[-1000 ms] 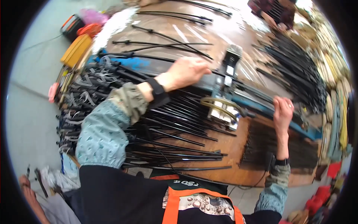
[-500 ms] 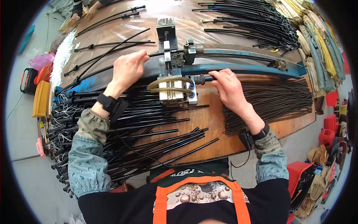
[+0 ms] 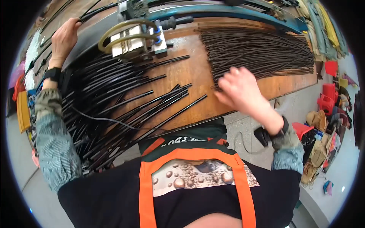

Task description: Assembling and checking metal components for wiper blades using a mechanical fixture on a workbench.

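At the upper left my left hand (image 3: pixel 65 40) is closed, its fingers around a long black tube (image 3: pixel 95 14) that runs toward the metal clamping device (image 3: pixel 131 40). My right hand (image 3: pixel 242 88) hovers over the near left ends of a pile of thin dark rods (image 3: pixel 262 53). Its fingers are bent and slightly smeared, and whether a rod is between them is hidden. A black ribbed handle-like piece (image 3: pixel 178 22) sticks out at the device's right side, apart from both hands. Yellowish hoses (image 3: pixel 114 37) loop over the device.
Many black tubes (image 3: pixel 102 78) lie heaped on the wooden table (image 3: pixel 182 110) at left, several poking past its front edge. A blue metal beam (image 3: pixel 228 14) crosses the back. A grey cable (image 3: pixel 106 119) trails over the tubes. Red bins (image 3: pixel 329 93) stand at the right.
My right hand has let go of the black handle-like piece and come nearer, to the dark rods. My left hand has slid left along the tube. The whole view has shifted downward.
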Available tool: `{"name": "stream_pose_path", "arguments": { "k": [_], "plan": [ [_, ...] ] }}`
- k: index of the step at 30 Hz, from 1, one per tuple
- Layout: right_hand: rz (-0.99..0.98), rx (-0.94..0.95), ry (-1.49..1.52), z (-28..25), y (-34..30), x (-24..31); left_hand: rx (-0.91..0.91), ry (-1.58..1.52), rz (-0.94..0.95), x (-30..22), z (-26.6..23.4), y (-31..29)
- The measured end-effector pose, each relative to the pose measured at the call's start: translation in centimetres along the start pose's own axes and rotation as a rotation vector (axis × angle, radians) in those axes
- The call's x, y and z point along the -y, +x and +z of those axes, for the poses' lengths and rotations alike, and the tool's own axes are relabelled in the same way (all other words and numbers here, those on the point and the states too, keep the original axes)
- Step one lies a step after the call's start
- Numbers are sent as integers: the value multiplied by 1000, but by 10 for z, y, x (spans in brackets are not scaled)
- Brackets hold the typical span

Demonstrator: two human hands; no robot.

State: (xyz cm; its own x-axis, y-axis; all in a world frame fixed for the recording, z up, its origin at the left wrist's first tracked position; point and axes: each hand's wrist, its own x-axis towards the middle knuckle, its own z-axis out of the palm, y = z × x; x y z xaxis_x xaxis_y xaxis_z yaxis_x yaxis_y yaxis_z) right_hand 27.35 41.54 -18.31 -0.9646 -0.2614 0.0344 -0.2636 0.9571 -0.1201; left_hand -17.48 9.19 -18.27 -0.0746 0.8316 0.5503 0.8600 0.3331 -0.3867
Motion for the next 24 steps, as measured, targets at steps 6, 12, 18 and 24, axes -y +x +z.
{"name": "stream_pose_path", "arguments": {
  "k": [6, 12, 18, 24],
  "plan": [
    [20, -49, -84, 45, -38, 26, 126, -291, -127, -76, -20, 17],
    [199, -186, 350, 29, -32, 3, 380, -464, -263, -262, -168, 28],
    [15, 3, 613, 21, -6, -3, 476, -397, -555, -409, -153, -13],
    [83, 90, 669, 26, -21, -9, 363, -656, -634, -420, -148, 1]
  ]
}}
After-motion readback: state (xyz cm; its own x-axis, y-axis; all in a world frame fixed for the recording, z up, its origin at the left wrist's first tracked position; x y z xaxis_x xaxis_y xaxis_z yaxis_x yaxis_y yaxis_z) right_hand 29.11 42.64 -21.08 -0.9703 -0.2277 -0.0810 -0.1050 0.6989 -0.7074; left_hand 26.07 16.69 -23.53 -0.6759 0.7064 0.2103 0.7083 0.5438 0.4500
